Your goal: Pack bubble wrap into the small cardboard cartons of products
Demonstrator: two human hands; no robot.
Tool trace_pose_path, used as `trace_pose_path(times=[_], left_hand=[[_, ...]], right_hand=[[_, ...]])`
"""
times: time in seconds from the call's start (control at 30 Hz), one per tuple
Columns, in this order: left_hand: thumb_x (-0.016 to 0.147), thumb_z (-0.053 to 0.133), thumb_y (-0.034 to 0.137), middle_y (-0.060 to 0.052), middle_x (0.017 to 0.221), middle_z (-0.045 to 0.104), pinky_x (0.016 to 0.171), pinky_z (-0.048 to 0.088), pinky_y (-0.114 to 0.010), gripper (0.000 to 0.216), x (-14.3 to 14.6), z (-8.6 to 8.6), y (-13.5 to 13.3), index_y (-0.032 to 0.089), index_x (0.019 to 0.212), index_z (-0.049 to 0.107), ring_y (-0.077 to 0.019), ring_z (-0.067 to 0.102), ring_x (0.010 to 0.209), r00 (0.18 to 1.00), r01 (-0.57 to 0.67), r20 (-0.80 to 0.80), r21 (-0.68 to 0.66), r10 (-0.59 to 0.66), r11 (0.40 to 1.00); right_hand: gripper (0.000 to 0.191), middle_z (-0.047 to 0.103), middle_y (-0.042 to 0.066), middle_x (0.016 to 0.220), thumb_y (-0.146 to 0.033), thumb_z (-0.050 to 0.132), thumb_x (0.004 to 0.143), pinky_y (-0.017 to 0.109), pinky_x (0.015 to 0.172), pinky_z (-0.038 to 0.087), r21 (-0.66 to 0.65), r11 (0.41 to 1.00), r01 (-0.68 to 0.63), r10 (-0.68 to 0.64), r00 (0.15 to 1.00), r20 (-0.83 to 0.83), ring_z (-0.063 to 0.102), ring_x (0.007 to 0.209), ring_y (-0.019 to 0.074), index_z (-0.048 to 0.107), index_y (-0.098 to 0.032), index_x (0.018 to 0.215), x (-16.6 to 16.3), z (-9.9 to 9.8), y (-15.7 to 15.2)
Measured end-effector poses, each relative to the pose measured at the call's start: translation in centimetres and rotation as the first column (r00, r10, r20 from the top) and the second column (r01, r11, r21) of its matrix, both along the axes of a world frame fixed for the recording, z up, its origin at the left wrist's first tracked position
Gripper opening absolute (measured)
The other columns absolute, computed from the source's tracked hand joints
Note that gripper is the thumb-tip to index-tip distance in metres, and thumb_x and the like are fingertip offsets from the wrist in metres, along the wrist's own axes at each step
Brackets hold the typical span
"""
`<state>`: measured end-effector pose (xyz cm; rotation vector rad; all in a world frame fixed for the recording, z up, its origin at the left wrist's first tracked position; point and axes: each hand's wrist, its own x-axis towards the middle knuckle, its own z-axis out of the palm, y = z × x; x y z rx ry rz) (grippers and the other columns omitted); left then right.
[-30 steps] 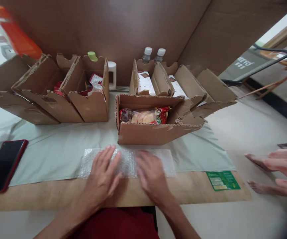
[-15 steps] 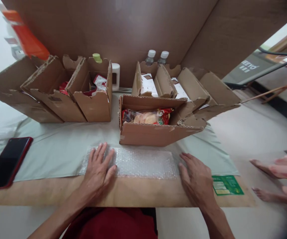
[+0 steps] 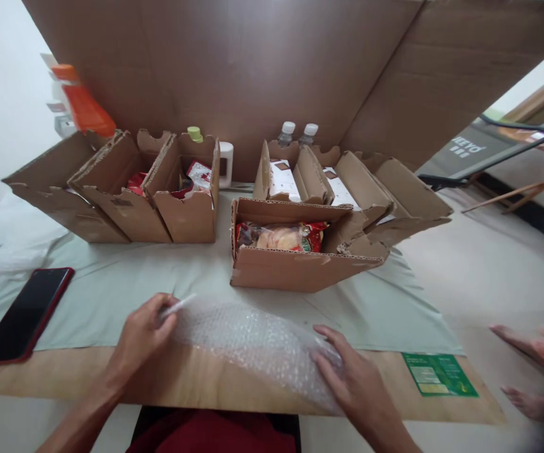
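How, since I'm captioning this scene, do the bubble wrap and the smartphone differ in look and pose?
The bubble wrap is see-through and bubbly; the smartphone has a smooth black face with red edges. The bubble wrap is bent, held near both ends; the smartphone lies flat, untouched. Both look longer than they are wide.

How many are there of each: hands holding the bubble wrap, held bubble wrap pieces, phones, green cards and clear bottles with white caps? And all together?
Hands: 2 (left hand, right hand)
Held bubble wrap: 1
Phone: 1
Green card: 1
Clear bottles with white caps: 2
Total: 7
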<state>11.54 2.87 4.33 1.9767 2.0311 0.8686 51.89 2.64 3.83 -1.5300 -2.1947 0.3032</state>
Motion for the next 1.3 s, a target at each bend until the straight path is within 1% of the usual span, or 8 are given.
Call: trace_pose_path(times=[0.1,0.37,0.53,0.73,0.83,0.93,1.07,1.3], left_hand=[[0.092,0.057,0.034,0.001,0.088,0.077,0.058,0.052,-0.025,0.018,-1.2,2.6,2.3,0.023,0.103,0.066,-0.0123,0.060,0.050,0.996,-0.084,-0.002,0.048,0.084,0.995],[0.085,0.063,0.015,-0.016,0.140,0.065,0.111,0.046,-0.049,0.053,2.7,0.2,10.1,0.017,0.138,0.059,-0.0312,0.058,0.133,0.940,0.266,-0.249,0.111,-0.232,0.958],[0.086,0.048,0.003,-0.013,0.149,0.058,0.119,0.037,-0.059,0.054,1.2,0.1,3.1,0.020,0.136,0.061,-0.0309,0.040,0.150,0.940,0.334,-0.119,0.147,-0.319,0.931],[0.081,0.052,0.011,-0.010,0.147,0.061,0.112,0.051,-0.054,0.075,0.4,3.9,-9.3,0.030,0.154,0.044,-0.0295,0.052,0.142,0.782,0.594,0.350,-0.166,-0.516,0.787],[0.086,0.056,0.018,-0.009,0.130,0.072,0.098,0.061,-0.042,0.063,2.5,3.1,-10.0,0.028,0.148,0.049,-0.0252,0.068,0.120,0.846,0.428,0.406,-0.133,-0.345,0.894],[0.092,0.053,0.021,-0.007,0.105,0.078,0.077,0.062,-0.033,0.047,4.0,0.8,-7.7,0.023,0.139,0.058,-0.0210,0.074,0.091,0.945,0.121,0.319,-0.150,-0.067,0.981],[0.089,0.059,0.024,0.002,0.073,0.069,0.058,0.052,-0.026,0.060,4.2,-1.4,-5.0,0.016,0.148,0.050,-0.0166,0.065,0.060,0.990,0.016,0.138,-0.222,0.015,0.975],[0.094,0.058,0.022,-0.006,0.090,0.072,0.070,0.057,-0.033,0.058,4.2,-1.3,-5.4,0.016,0.149,0.044,-0.0226,0.070,0.078,0.998,0.047,-0.040,-0.027,-0.048,0.999]], right_hand=[[0.062,0.073,0.010,0.130,-0.029,0.058,0.097,0.033,0.080,0.065,-0.122,0.988,-0.091,0.072,0.986,-0.153,0.077,0.104,0.0249,0.042,-0.025,0.157,-2.7,-0.2,-3.9],[0.041,0.075,0.008,0.125,-0.028,0.057,0.098,0.033,0.094,0.061,-0.382,0.819,-0.428,0.200,0.837,-0.510,0.074,0.111,0.0237,0.064,-0.029,0.139,-10.5,-1.2,-7.7],[0.023,0.078,0.002,0.100,-0.040,0.061,0.098,0.031,0.087,0.060,-0.524,0.726,-0.445,0.054,0.797,-0.601,0.074,0.092,0.0207,0.077,-0.031,0.111,-11.2,0.6,-8.0],[0.048,0.078,0.009,0.101,-0.063,0.048,0.099,0.039,0.083,0.060,-0.693,0.588,-0.417,-0.238,0.729,-0.641,0.073,0.092,0.0258,0.076,-0.027,0.113,-10.8,1.9,-6.6],[0.061,0.078,0.014,0.095,-0.064,0.039,0.102,0.037,0.071,0.060,-0.642,0.529,-0.556,-0.327,0.565,-0.758,0.075,0.081,0.0251,0.065,-0.017,0.132,-12.4,1.6,-4.7],[0.060,0.076,0.014,0.103,-0.057,0.041,0.104,0.034,0.065,0.060,-0.567,0.670,-0.479,-0.307,0.516,-0.799,0.075,0.078,0.0220,0.044,-0.019,0.150,-13.4,1.1,-3.6],[0.039,0.076,0.007,0.103,-0.026,0.057,0.101,0.035,0.079,0.061,-0.223,0.940,-0.257,0.072,0.791,-0.608,0.073,0.085,0.0188,0.055,-0.027,0.140,-13.0,0.4,-3.2],[0.035,0.066,0.013,0.139,-0.008,0.056,0.092,0.050,0.097,0.052,0.076,0.855,-0.514,0.516,0.856,-0.012,0.055,0.134,0.0317,0.067,-0.022,0.121,-14.2,-1.1,-2.3]])
